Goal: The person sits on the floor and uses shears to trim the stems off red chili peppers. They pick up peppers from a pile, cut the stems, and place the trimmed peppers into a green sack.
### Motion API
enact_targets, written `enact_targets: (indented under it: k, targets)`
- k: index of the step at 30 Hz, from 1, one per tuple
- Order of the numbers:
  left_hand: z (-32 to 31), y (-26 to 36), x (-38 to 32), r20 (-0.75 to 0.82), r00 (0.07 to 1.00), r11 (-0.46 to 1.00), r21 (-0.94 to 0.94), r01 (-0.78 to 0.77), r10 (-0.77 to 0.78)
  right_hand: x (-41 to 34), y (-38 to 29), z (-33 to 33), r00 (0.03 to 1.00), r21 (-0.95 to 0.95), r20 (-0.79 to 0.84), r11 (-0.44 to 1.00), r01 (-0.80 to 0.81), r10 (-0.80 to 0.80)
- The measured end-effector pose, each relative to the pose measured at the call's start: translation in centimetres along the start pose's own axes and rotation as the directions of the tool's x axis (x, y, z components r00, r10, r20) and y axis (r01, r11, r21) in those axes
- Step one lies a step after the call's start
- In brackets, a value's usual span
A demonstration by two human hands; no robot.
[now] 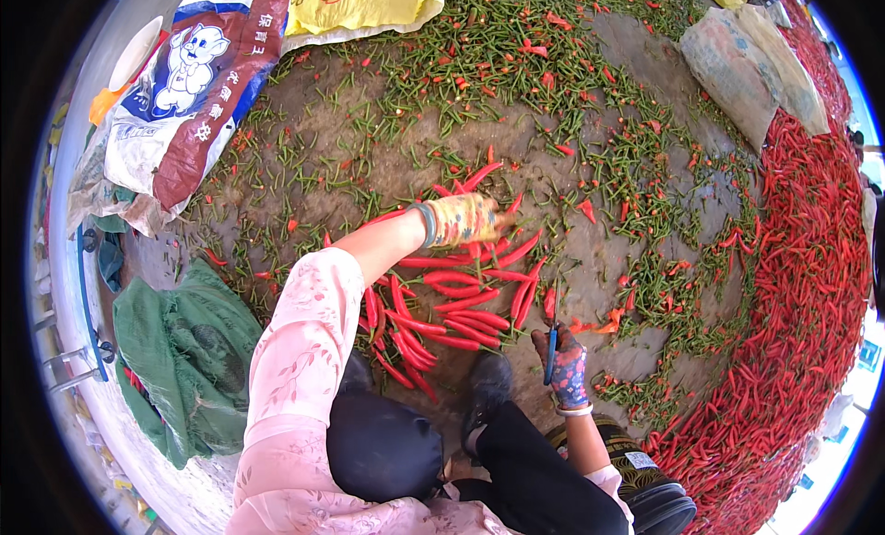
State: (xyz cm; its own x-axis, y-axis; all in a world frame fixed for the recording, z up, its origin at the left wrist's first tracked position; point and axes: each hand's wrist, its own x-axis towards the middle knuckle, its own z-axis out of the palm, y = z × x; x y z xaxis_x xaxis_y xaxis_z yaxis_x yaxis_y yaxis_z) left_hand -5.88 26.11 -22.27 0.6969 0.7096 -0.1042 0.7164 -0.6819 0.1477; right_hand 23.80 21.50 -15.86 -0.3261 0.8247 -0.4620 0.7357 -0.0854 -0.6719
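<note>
Red chili peppers (453,291) lie in a loose group on the floor before my feet. My left hand (470,219), in a yellow patterned glove, reaches over the group's upper edge; its fingers are blurred, so its hold cannot be told. To the right of the group my right hand (565,367), in a dark flowered glove, is closed around the blue handles of scissors (552,348). Their blades point away from me, beside a short piece of red pepper (550,303).
Green stems and red scraps (477,58) are strewn over the floor. A long heap of red peppers (795,279) curves along the right. A green mesh sack (190,355) stands at left, below a printed feed sack (200,86). Pale sacks (750,68) lie upper right.
</note>
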Motion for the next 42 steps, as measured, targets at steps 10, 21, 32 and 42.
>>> enact_targets:
  k: [10, 21, 32, 42]
  targets:
    - [0.9, 3.6, -2.3, -0.059, 0.955, 0.956, 0.019, 0.293, -0.292, 0.1, 0.3, 0.9, 0.997, -0.001, 0.071, 1.0, -0.001, 0.001]
    - [-3.2, 3.5, -7.4, 0.54, 0.3, -0.614, -0.738, -0.279, -0.786, 4.4, -2.3, 1.5, 0.928, -0.314, 0.167, 0.874, 0.371, -0.334]
    - [-2.0, 9.0, -13.9, 0.454, 0.317, -0.554, -0.693, -0.462, -0.833, 21.1, -11.7, 11.1, 0.277, -0.521, 0.51, -0.036, 0.853, -0.814]
    - [-2.2, 9.9, -10.3, 0.412, 0.381, -0.561, -0.607, -0.562, -0.828, 7.2, -11.4, 8.1, 0.945, 0.081, 0.189, 0.963, 0.256, -0.267]
